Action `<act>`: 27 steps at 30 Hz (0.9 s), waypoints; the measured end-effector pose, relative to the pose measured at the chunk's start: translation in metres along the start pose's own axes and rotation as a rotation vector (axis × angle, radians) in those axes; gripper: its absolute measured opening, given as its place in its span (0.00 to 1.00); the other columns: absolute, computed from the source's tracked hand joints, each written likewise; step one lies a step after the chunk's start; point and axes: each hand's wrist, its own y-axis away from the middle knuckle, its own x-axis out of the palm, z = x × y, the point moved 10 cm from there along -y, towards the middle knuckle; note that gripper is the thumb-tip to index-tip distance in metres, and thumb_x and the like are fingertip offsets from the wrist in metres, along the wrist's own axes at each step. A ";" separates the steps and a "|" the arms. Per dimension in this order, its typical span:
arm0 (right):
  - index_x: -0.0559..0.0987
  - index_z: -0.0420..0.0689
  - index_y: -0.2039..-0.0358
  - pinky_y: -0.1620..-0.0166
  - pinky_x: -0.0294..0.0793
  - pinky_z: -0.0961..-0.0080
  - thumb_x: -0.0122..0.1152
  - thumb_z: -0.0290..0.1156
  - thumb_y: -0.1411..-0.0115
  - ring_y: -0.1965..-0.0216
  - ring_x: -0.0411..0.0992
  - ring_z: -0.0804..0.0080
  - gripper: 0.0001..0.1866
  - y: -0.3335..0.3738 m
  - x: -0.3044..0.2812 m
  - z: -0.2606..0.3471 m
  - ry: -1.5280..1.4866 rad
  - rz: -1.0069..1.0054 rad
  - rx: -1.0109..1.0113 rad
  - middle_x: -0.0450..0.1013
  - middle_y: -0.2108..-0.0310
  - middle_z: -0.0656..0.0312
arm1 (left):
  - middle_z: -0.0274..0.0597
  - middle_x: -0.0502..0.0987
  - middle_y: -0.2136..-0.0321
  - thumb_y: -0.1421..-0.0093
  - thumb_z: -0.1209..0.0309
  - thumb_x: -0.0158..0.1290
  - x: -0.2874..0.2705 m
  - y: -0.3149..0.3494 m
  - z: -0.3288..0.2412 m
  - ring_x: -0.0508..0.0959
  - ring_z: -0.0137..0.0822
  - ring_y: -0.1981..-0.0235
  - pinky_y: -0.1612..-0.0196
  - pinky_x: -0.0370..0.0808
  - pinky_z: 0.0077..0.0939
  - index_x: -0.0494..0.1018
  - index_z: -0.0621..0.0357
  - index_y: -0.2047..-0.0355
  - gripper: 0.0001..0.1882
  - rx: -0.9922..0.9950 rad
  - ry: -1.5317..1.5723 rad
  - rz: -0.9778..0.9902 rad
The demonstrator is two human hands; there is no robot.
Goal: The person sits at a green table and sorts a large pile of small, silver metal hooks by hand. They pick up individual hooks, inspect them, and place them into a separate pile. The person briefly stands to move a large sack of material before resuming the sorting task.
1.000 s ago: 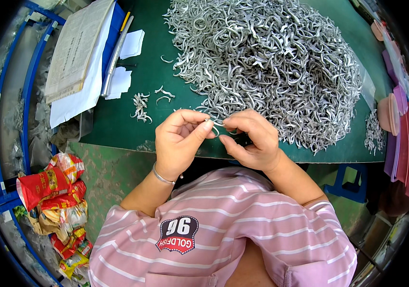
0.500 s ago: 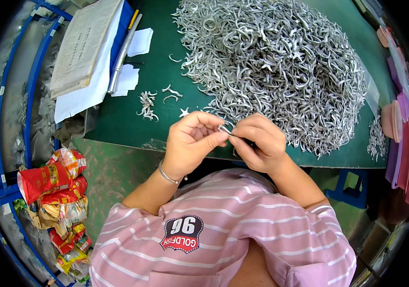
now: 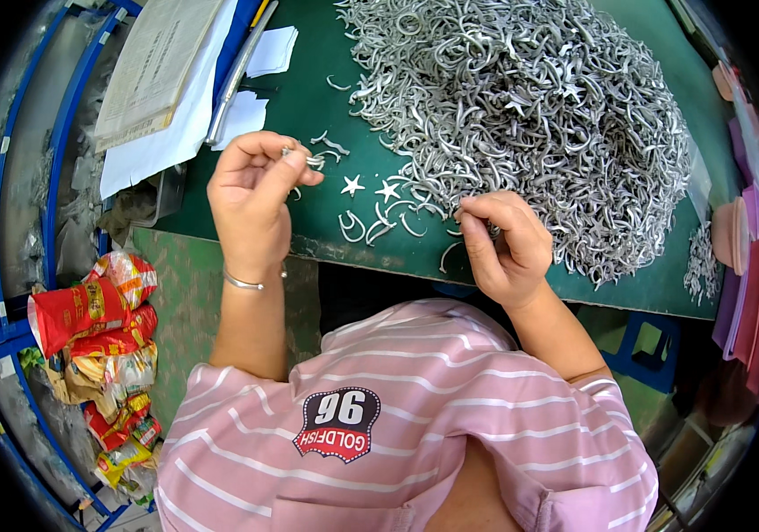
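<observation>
On the green table (image 3: 308, 226) lies a big heap of small curved silver metal pieces (image 3: 521, 106). My left hand (image 3: 255, 199), a bangle on its wrist, pinches a small silver metal piece (image 3: 315, 162) between thumb and fingers, left of the heap. At the heap's near edge my right hand (image 3: 514, 248) is closed, thumb and index finger close together; whatever is at the tips is too small to make out. Between the hands lie two silver stars (image 3: 352, 185) and several loose curved pieces (image 3: 380, 226). Another curved piece (image 3: 450, 257) rests at the table's edge, beside my right thumb.
Papers (image 3: 153, 80) and a long metallic rod (image 3: 242, 75) occupy the table's far left. Blue shelving (image 3: 64, 115) and red snack-type bags (image 3: 78, 319) stand left. A smaller silver pile (image 3: 703, 266) sits right, near pink and purple bins (image 3: 730, 230). A blue stool (image 3: 645, 350) is below.
My hands have parted from their meeting point over the table edge. The left moved left and away from me with a small piece; the right shifted slightly right. Loose pieces between them now show.
</observation>
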 end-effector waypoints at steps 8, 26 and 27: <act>0.79 0.47 0.71 0.65 0.60 0.69 0.67 0.26 0.56 0.70 0.68 0.68 0.09 -0.001 0.031 0.023 0.397 0.220 -0.189 0.72 0.72 0.68 | 0.40 0.76 0.71 0.42 0.80 0.56 -0.020 0.017 0.005 0.78 0.27 0.74 0.68 0.79 0.22 0.73 0.68 0.60 0.10 -0.071 -0.055 -0.019; 0.71 0.40 0.67 0.68 0.68 0.66 0.54 0.12 0.58 0.71 0.68 0.56 0.15 -0.002 0.040 0.009 0.342 0.321 -0.078 0.69 0.71 0.56 | 0.36 0.77 0.71 0.44 0.81 0.57 -0.012 0.030 0.016 0.76 0.23 0.72 0.70 0.73 0.14 0.75 0.66 0.64 0.07 -0.140 -0.198 0.095; 0.72 0.39 0.67 0.68 0.69 0.66 0.54 0.12 0.58 0.71 0.68 0.56 0.15 -0.002 0.041 0.008 0.329 0.333 -0.062 0.69 0.71 0.56 | 0.36 0.77 0.71 0.44 0.81 0.57 -0.013 0.031 0.017 0.76 0.23 0.72 0.70 0.72 0.14 0.75 0.66 0.64 0.07 -0.147 -0.197 0.094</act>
